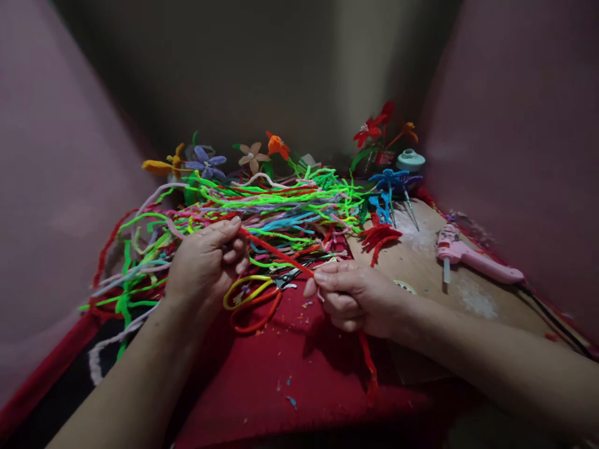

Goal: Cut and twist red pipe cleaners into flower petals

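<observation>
Between my two hands a red pipe cleaner (276,251) is stretched, slanting down to the right. My left hand (208,259) pinches its upper end between thumb and fingers. Closed around its lower part is my right hand (355,296), and a red length hangs below that hand toward the table edge. Under the pipe cleaner lies a pair of scissors (255,305) with one yellow and one red handle loop. Just behind my hands spreads a large heap of pipe cleaners (281,202) in green, pink, lilac, blue and red.
On a board (428,274) at right lie a pink glue gun (477,259), red pipe-cleaner pieces (380,237) and blue flowers (390,179). Finished flowers (206,163) stand along the back, near a pale blue bottle (410,160). Scraps dot the red cloth (262,386). Walls rise on both sides.
</observation>
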`<state>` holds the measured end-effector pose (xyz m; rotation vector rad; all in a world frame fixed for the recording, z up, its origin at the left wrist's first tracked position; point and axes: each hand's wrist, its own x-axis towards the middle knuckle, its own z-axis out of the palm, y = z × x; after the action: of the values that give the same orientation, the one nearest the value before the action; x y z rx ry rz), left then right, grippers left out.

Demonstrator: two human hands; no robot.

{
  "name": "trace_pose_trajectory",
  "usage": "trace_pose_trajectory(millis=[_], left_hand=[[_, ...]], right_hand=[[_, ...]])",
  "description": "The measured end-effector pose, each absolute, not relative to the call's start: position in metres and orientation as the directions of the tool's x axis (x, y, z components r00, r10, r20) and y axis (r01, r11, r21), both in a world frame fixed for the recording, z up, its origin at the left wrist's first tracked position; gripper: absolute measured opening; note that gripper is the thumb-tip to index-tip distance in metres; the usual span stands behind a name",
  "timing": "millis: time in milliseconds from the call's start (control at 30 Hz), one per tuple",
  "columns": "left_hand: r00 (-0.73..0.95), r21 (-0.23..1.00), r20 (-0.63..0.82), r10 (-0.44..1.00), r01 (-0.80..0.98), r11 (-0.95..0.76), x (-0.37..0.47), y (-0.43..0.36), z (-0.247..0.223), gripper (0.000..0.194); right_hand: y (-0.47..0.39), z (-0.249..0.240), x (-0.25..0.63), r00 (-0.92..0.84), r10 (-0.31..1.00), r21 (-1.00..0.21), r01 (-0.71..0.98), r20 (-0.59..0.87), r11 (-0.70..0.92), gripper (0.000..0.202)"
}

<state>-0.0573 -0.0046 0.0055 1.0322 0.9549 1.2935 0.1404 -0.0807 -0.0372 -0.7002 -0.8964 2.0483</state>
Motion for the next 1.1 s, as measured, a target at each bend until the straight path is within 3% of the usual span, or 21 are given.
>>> trace_pose_trajectory(millis=[100,200,267,333,400,467,600,700,833,967,1100], left_hand=[[0.057,0.966,0.075,0.996,-0.253,-0.058,-0.056,-0.001,0.002,0.006],[0.125,0.971,0.237,0.963,-0.01,-0.237,-0.046,-0.01,-0.008,0.015],[0.283,0.895,0.358,0.89,0.168,-0.414,-0.036,-0.02,-0.018,0.023],[0.483,0.745,0.473,0.737,0.227,-0.627,-0.026,-0.032,-0.031,0.034],[0.677,0.613,0.466,0.57,0.217,-0.759,-0.017,-0.042,-0.04,0.037],[0.754,0.564,0.456,0.473,0.166,-0.809,-0.013,-0.05,-0.045,0.037],[0.706,0.683,0.433,0.561,0.149,-0.715,-0.014,-0.056,-0.036,0.03],[0.603,0.792,0.41,0.684,0.136,-0.595,-0.018,-0.054,-0.025,0.02],[0.455,0.943,0.319,0.831,-0.068,-0.325,-0.021,-0.049,-0.017,0.017],[0.488,0.942,0.179,0.855,-0.334,-0.006,-0.023,-0.044,-0.014,0.01],[0.441,0.921,0.122,0.889,-0.384,0.064,-0.023,-0.04,-0.012,0.012]], right_hand=[[-0.074,-0.029,0.148,-0.428,0.898,-0.706,-0.603,-0.106,-0.371,0.027],[-0.066,-0.023,0.155,-0.285,0.954,-0.597,-0.75,-0.097,-0.285,0.032],[-0.062,-0.023,0.157,-0.234,0.967,-0.529,-0.81,-0.101,-0.252,0.035],[-0.06,-0.026,0.155,-0.21,0.97,-0.475,-0.846,-0.118,-0.241,0.034],[-0.06,-0.029,0.152,-0.203,0.97,-0.439,-0.865,-0.133,-0.242,0.032],[-0.06,-0.032,0.149,-0.213,0.966,-0.418,-0.872,-0.147,-0.255,0.03],[-0.061,-0.032,0.148,-0.234,0.955,-0.419,-0.861,-0.18,-0.29,0.029],[-0.057,-0.031,0.152,-0.13,0.972,-0.473,-0.856,-0.196,-0.21,0.018],[-0.054,-0.034,0.156,-0.033,0.993,-0.571,-0.816,-0.11,-0.09,0.004],[-0.059,-0.038,0.153,-0.139,0.988,-0.725,-0.674,-0.066,-0.143,0.013],[-0.065,-0.037,0.149,-0.23,0.968,-0.778,-0.589,-0.098,-0.219,0.019]])
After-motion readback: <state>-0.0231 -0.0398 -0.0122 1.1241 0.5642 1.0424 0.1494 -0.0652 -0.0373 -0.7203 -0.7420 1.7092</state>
